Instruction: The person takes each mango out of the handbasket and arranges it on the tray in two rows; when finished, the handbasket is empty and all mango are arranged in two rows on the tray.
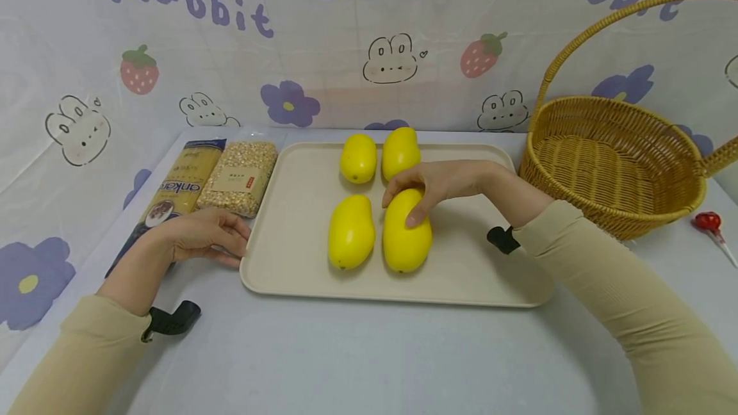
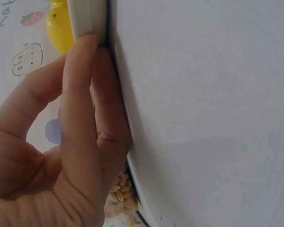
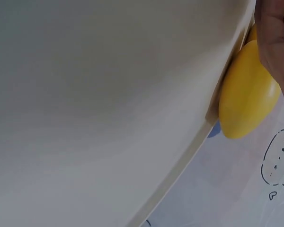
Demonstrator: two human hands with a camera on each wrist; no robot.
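Front right on the beige tray (image 1: 300, 280) lies a yellow mango (image 1: 406, 245), gripped from above by my right hand (image 1: 441, 187), thumb on the near side and fingers on the far side. A second mango (image 1: 351, 234) lies just left of it. Two more mangoes, one at back left (image 1: 358, 157) and one at back right (image 1: 400, 149), sit behind. My left hand (image 1: 210, 235) is at the tray's left rim, its fingertips touching the edge (image 2: 87, 19). In the right wrist view, my right hand (image 3: 277, 45) shows only partly beside a mango (image 3: 246, 94).
A bag of corn kernels (image 1: 239, 178) and a yellow pasta packet (image 1: 179, 184) lie left of the tray. At the right stands a wicker basket (image 1: 611, 203) with a tall handle. A red lollipop (image 1: 709, 221) lies right of the basket. A printed cloth hangs behind.
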